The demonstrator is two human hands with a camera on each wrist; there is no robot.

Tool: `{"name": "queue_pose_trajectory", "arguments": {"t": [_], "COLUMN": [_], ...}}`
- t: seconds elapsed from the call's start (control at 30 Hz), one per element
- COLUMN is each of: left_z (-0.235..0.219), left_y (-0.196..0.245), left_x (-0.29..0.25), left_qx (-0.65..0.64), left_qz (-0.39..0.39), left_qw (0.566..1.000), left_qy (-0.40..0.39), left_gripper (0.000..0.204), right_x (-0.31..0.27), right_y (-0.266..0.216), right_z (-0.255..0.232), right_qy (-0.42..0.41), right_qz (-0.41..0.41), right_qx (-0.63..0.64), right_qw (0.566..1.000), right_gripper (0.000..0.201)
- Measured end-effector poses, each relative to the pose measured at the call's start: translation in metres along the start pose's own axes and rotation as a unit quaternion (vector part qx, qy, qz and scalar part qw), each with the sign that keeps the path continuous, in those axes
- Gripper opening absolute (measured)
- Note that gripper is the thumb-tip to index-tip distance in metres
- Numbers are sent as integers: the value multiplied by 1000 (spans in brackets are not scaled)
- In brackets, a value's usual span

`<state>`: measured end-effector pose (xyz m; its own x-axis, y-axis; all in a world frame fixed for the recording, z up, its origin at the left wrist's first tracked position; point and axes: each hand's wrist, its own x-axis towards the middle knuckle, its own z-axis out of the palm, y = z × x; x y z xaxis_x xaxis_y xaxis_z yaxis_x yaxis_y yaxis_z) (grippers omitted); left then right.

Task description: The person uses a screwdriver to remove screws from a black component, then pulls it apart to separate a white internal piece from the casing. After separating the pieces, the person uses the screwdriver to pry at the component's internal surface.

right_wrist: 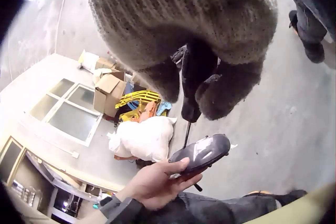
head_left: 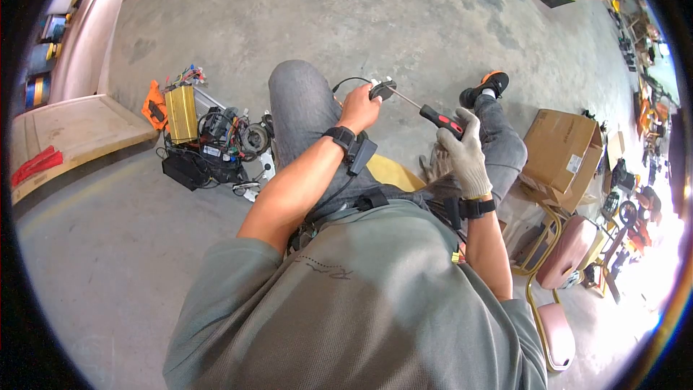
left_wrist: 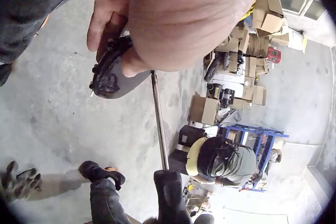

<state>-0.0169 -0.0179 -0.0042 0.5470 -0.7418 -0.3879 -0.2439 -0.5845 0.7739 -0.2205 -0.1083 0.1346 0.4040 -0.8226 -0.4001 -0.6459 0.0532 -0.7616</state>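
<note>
My bare left hand [head_left: 359, 110] grips a black oval plastic housing [right_wrist: 212, 153] between thumb and fingers. A thin black cable [head_left: 349, 80] loops beside it in the head view. My right hand [head_left: 465, 159], in a grey knit glove, holds a screwdriver [head_left: 442, 122] by its black and red handle. The steel shaft [left_wrist: 159, 124] points at the housing, and its tip is hidden behind the left hand in the left wrist view. Small studs show along the housing's edge [left_wrist: 95, 85]. Another grey glove [head_left: 435, 165] lies by my right thigh.
On the floor at left is a heap of wired parts [head_left: 224, 137] with a gold metal box [head_left: 181, 114], near a low wooden platform [head_left: 79, 130]. A cardboard box [head_left: 559, 148] and a folding chair [head_left: 567, 253] are at right. Another person [left_wrist: 226, 158] sits farther off.
</note>
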Motion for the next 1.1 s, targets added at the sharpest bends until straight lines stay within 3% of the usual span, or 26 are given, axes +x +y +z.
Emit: {"name": "queue_pose_trajectory", "arguments": {"t": [0.1, 0.2, 0.27, 0.3, 0.37, 0.5, 0.57, 0.6, 0.67, 0.77, 0.8, 0.87, 0.9, 0.97, 1.1], "left_z": [1, 0, 1, 2, 3, 3, 3, 2, 0, -2, -1, -1, 0, 1, 0], "left_y": [-1, 1, 0, -2, -4, -5, -4, -2, 1, 4, 3, 2, 2, 1, 0], "left_x": [1, 1, 1, 2, 2, 2, 1, 0, 0, 0, -1, -2, -2, -1, 0], "left_qx": [1, -3, -4, -1, 2, -15, -20, -11, -1, 7, 5, 3, 0, -3, -4], "left_qz": [1, -1, -2, 0, 3, 10, 9, 4, -2, -7, -6, -5, -3, -1, -1], "left_qw": [1000, 1000, 1000, 1000, 1000, 1000, 1000, 1000, 1000, 1000, 1000, 1000, 1000, 1000, 1000], "left_qy": [0, -3, -3, -1, 1, 5, 2, 7, 11, -3, 2, 7, 6, 7, -1], "left_gripper": [30, 30, 30, 30, 30, 29, 28, 28, 28, 29, 29, 29, 29, 28, 27], "right_x": [3, 7, 5, 6, 9, 11, 7, 7, 7, 6, 6, 6, 8, 12, 3], "right_y": [-1, 11, 17, 17, 15, 20, 19, 16, 6, 2, 5, 13, 12, 4, -4], "right_z": [-2, 2, 6, 4, 1, 4, 8, 7, 3, 1, 2, 5, 3, -2, 1], "right_qy": [-5, -23, 16, 16, -6, -16, 27, 27, -11, -24, -26, 8, 8, -24, -13], "right_qz": [30, 103, -53, -53, 18, 67, -79, -79, 50, 101, 101, -37, -37, 102, 66], "right_qx": [11, 114, 20, 19, 26, 95, 11, 10, 71, 100, 100, -7, -7, 111, 74], "right_qw": [999, 988, 998, 998, 999, 993, 996, 996, 996, 990, 990, 999, 999, 988, 995], "right_gripper": [58, 58, 58, 58, 58, 56, 56, 56, 58, 61, 61, 62, 62, 63, 63]}}
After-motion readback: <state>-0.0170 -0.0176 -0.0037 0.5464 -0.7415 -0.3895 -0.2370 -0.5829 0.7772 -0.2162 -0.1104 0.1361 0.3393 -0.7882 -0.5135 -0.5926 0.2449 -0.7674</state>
